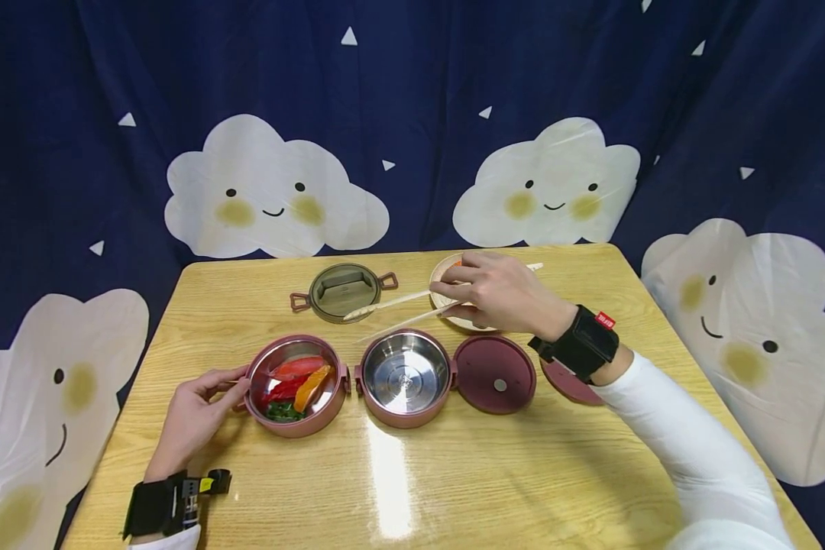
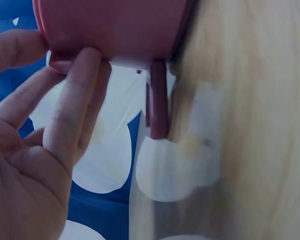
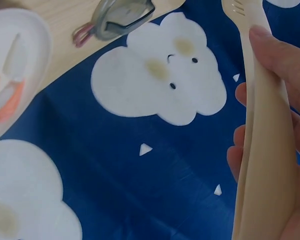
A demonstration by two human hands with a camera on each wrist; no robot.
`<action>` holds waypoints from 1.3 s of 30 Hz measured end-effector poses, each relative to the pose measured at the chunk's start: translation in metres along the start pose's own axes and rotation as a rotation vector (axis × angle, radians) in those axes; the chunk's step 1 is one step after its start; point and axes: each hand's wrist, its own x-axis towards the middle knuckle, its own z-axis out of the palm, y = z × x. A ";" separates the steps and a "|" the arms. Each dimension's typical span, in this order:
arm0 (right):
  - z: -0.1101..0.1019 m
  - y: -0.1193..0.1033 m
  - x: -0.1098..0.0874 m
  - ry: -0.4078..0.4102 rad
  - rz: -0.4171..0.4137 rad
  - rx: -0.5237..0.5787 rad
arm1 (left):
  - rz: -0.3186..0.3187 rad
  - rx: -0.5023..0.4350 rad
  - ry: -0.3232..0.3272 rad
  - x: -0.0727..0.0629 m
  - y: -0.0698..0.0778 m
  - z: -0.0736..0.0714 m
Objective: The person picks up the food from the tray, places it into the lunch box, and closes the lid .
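Note:
My left hand (image 1: pixel 199 416) pinches the side handle of a pink steel-lined pot (image 1: pixel 296 428) at its left. Red and orange slices (image 1: pixel 309 388) and dark green leaves (image 1: pixel 283 412) lie in that pot. In the left wrist view the fingers (image 2: pixel 75 107) are at the handle under the rim, beside the pot's pink wall (image 2: pixel 110 30). Beige slotted tongs (image 3: pixel 265 150) are gripped in my right hand (image 1: pixel 498 294), over a pale plate (image 1: pixel 443 269). Their two arms stand apart, tips pointing left, between an olive lid and a second pink pot (image 1: pixel 406 416), whose steel inside shows bare.
The olive lid (image 1: pixel 330 299) with two side handles lies behind the pots. A round maroon lid (image 1: pixel 484 367) sits right of the second pot, another (image 1: pixel 569 383) partly under the right wrist. Beyond the wooden table (image 1: pixel 302 489) hangs a blue curtain (image 1: pixel 419 76) with clouds.

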 end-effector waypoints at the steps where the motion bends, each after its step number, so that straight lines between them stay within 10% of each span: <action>1: 0.000 0.002 -0.004 -0.002 0.011 0.003 | -0.001 0.007 0.002 0.000 0.001 0.000; 13: 0.004 0.021 -0.053 0.044 0.155 0.058 | -0.063 0.057 0.017 -0.003 0.014 -0.003; 21: 0.003 0.027 -0.077 0.022 0.267 0.050 | -0.199 0.088 0.193 -0.005 0.043 -0.007; 39: 0.001 0.046 -0.127 -0.040 0.402 0.039 | 0.004 0.127 0.054 -0.003 0.143 0.039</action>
